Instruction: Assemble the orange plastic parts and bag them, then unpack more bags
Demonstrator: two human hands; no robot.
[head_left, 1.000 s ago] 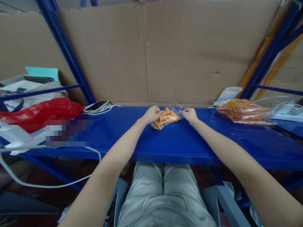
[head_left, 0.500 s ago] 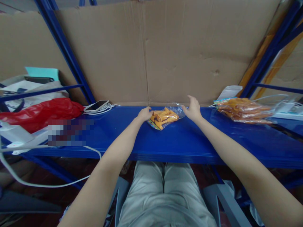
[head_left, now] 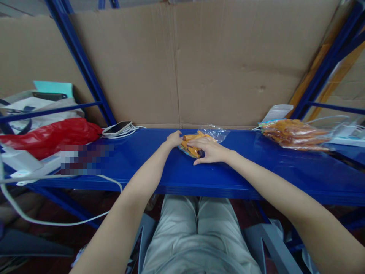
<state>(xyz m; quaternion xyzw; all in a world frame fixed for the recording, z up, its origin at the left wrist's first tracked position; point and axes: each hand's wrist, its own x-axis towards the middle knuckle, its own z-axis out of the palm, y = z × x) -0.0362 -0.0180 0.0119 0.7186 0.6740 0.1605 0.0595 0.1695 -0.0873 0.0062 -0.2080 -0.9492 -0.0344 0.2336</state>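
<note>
A clear plastic bag of orange pieces [head_left: 200, 134] lies on the blue table [head_left: 137, 160] in front of me. What the orange pieces are I cannot make out. My left hand [head_left: 173, 139] pinches the bag's left end, where a coloured strip shows. Over the bag's front and right part lies my right hand [head_left: 210, 149], its fingers stretched to the left and its thumb apart toward me. It covers part of the orange pieces. The bag's loose clear end sticks out behind it to the right.
Several similar orange-filled bags [head_left: 293, 133] are piled at right. On the left lie a phone [head_left: 118, 128] on a coiled white cable, a red plastic bag [head_left: 68, 133] and a white power strip [head_left: 42, 167]. A cardboard wall [head_left: 216, 68] stands behind the table, between blue posts.
My right hand has moved left and nearer to me, from beside the bag's clear end to over the orange pieces. My left hand has stayed at the bag's left end.
</note>
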